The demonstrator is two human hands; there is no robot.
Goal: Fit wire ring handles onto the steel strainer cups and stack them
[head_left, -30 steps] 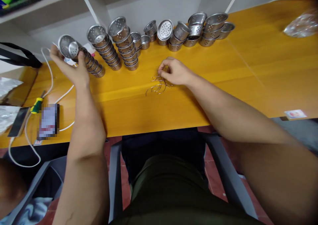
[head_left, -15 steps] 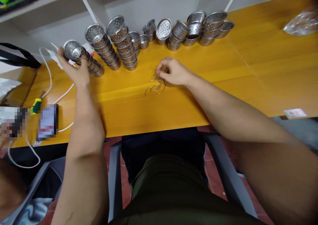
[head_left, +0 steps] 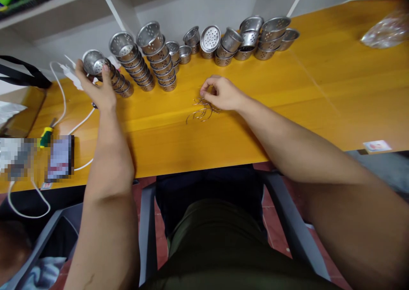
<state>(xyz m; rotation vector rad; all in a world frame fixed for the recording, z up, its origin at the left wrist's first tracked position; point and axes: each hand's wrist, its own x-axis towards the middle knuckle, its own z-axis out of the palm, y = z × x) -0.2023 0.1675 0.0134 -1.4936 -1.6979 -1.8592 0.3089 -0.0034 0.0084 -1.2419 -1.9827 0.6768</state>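
My left hand [head_left: 99, 87] grips the top of the leftmost stack of perforated metal cups [head_left: 93, 62], thumb on one side and fingers on the other. That stack leans toward me. Near the middle of the table my right hand [head_left: 220, 93] is closed in a pinch, thumb against fingertips. Just under it lies a small loose pile of thin curved wires [head_left: 203, 111]. Whether a wire is between the fingertips I cannot make out.
More perforated cups stand in tall stacks [head_left: 159, 62] and short groups [head_left: 268, 38] along the back. A white cable [head_left: 65, 94], a yellow-green screwdriver [head_left: 46, 136] and a blurred phone-like item [head_left: 60, 158] lie left. A clear plastic bag [head_left: 385, 30] sits far right.
My left thumb has shifted slightly up on the top cup. My right hand is almost still above the wires. The view has tilted very slightly.
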